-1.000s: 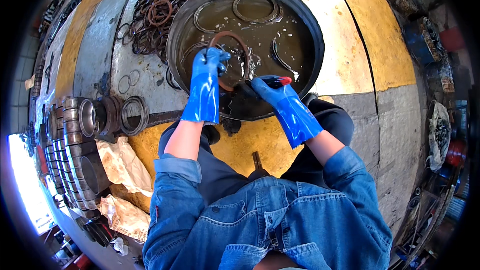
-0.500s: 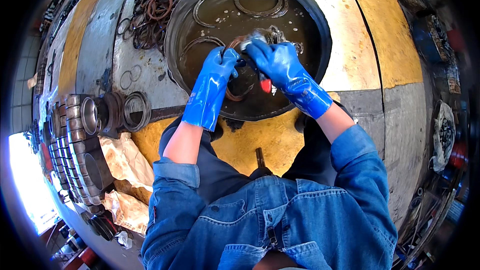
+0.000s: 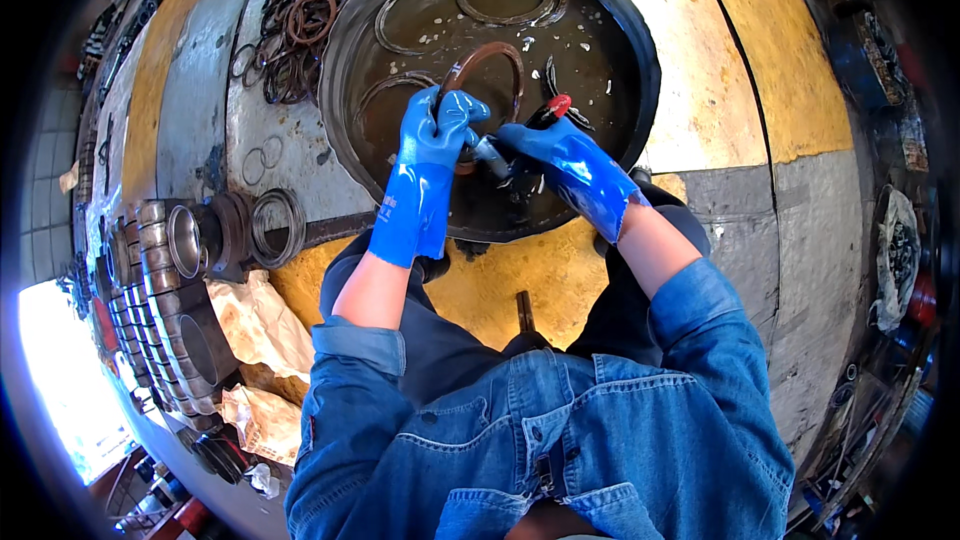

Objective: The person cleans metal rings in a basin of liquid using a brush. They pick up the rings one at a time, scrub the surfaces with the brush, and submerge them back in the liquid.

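Note:
My left hand (image 3: 434, 132), in a long blue rubber glove, is closed on the lower left part of a reddish-brown ring (image 3: 497, 47) that stands tilted over a round dark tub (image 3: 648, 65). In my right hand (image 3: 562, 152), gloved the same way, is a paintbrush (image 3: 489, 155) with a red-tipped handle. Its metal band and dark bristles point down and left, close to the ring's lower side. My fingers hide part of the ring and handle. Murky liquid fills the tub, where several metal rings (image 3: 505, 20) lie partly under the surface.
A heap of brown and dark rings (image 3: 312, 15) lies left of the tub. Nearer stand stacked metal rings (image 3: 278, 228), a row of metal cylinders (image 3: 160, 270) and crumpled brown paper (image 3: 260, 325). Cluttered parts line the right side, with a plastic bag (image 3: 893, 255) among them.
The brush has swung round: its red handle end, earlier below my right hand, now points up, and its bristles point down. More of the brown ring shows above my left hand.

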`<state>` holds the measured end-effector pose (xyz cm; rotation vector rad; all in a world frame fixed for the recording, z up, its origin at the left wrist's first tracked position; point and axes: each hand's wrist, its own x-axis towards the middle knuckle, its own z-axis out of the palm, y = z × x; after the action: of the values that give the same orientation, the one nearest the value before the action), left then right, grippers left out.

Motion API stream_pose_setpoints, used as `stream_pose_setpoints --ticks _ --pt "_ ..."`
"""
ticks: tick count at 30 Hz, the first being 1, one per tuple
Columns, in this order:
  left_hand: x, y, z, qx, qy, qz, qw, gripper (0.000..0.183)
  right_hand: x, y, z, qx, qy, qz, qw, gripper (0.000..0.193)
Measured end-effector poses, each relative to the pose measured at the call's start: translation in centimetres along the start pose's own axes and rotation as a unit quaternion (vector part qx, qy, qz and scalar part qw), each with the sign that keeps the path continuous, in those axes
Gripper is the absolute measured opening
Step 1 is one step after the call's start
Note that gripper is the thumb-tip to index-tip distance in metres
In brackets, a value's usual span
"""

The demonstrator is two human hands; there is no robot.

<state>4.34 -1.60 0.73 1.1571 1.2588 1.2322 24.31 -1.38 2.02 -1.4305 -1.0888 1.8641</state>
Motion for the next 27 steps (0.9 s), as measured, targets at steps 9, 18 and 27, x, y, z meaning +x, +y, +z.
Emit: stream_pose_setpoints --ticks 9,18,27 --pt "-2.1 -4.6 2.3 0.028 0.007 0.04 0.999 0.021 3.2 3.2 -0.7 -0.372 0.077 -0.123 0.917 0.027" --pt "-1.0 -1.4 -2.7 0.108 -0.042 -0.107 0.987 0.033 1.9 1.9 2.2 -0.666 -0.115 -0.037 0.736 0.031" --pt "12.0 3.1 4.6 0.551 -0.226 -0.163 0.786 0.049 1.8 2.2 2.1 -0.68 -0.167 -0.071 0.711 0.029"
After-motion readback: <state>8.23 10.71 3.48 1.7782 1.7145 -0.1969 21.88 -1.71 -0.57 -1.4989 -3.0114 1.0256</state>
